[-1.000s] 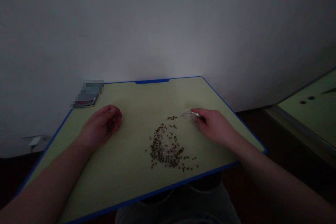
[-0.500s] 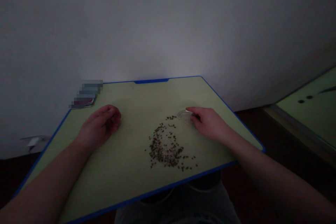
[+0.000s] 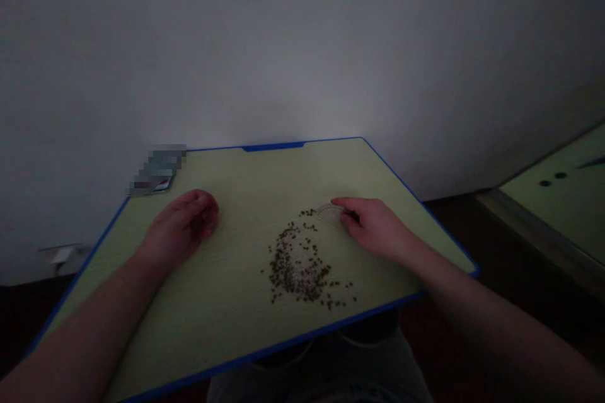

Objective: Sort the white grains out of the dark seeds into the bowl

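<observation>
My right hand pinches a clear protractor between thumb and fingers, at the far right side of a loose pile. The protractor lies low over the table, its curved edge close to a short row of dark beans. The pile mixes small dark green beans with pale grains that look like rice; stray beans lie to its lower right. My left hand rests on its side on the left part of the table, fingers loosely curled in, with nothing visible in them.
The pale table has a blue rim and stands against a grey wall. A blurred-out flat item lies at its far left corner. A white plug sits on the wall at left; a greenish panel is at right.
My right hand has shifted slightly, tipping the protractor flatter and a little nearer the row of beans. My left hand and the pile look the same.
</observation>
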The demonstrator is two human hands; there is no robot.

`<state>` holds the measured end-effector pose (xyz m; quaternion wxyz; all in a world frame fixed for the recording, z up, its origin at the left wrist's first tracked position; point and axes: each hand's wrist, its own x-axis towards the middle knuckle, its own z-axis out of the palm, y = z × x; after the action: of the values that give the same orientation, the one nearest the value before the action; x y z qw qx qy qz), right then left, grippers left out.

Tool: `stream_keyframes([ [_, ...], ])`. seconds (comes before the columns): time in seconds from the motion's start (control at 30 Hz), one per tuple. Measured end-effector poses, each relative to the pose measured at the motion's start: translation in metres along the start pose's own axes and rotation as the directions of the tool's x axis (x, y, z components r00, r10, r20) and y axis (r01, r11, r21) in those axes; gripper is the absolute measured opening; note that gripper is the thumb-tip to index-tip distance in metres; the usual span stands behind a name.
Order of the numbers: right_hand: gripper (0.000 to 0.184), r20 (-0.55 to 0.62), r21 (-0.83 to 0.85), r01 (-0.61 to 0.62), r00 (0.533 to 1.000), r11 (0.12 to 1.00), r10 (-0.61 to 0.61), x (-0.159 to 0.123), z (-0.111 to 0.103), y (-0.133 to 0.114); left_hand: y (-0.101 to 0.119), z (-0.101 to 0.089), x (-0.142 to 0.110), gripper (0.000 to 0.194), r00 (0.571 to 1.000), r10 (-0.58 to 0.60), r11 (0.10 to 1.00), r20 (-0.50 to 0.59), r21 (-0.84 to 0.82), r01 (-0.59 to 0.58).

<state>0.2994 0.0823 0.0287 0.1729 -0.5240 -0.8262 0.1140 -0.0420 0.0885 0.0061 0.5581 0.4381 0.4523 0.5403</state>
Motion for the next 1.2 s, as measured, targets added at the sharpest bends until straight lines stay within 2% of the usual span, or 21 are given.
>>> stream_keyframes([
  [0.13, 0.038, 0.003, -0.028, -0.022, 1.0, 0.999, 0.022, 0.001, 0.001, -0.002, -0.002, -0.002, 0.0, 0.018, 1.0, 0.01, 1.0, 0.005, 0.006, -0.01],
  [0.3, 0.037, -0.028, -0.083, -0.079, 0.997, 0.993, 0.077, -0.002, -0.004, 0.008, -0.002, -0.004, 0.0, 0.017, 1.0, 0.011, 1.0, 0.004, 0.008, -0.011],
  [0.57, 0.038, -0.013, -0.013, -0.038, 0.999, 0.999, 0.038, 0.001, 0.0, -0.003, 0.002, 0.001, -0.002, 0.017, 1.0, -0.002, 1.0, 0.002, 0.004, 0.002],
  [0.83, 0.036, -0.057, -0.058, -0.135, 0.99, 0.989, 0.131, -0.002, -0.006, 0.015, 0.002, 0.001, 0.0, 0.017, 1.0, -0.02, 1.0, -0.003, 0.006, 0.02],
  [1.03, 0.036, -0.028, -0.022, -0.044, 0.999, 0.999, 0.043, 0.0, -0.003, 0.0, 0.003, 0.002, -0.001, 0.019, 1.0, -0.006, 1.0, -0.016, 0.009, 0.007],
  [1.2, 0.037, -0.029, -0.036, -0.057, 0.998, 0.998, 0.056, 0.002, 0.0, 0.005, 0.004, 0.004, -0.002, 0.019, 1.0, -0.012, 1.0, -0.014, 0.016, 0.012],
])
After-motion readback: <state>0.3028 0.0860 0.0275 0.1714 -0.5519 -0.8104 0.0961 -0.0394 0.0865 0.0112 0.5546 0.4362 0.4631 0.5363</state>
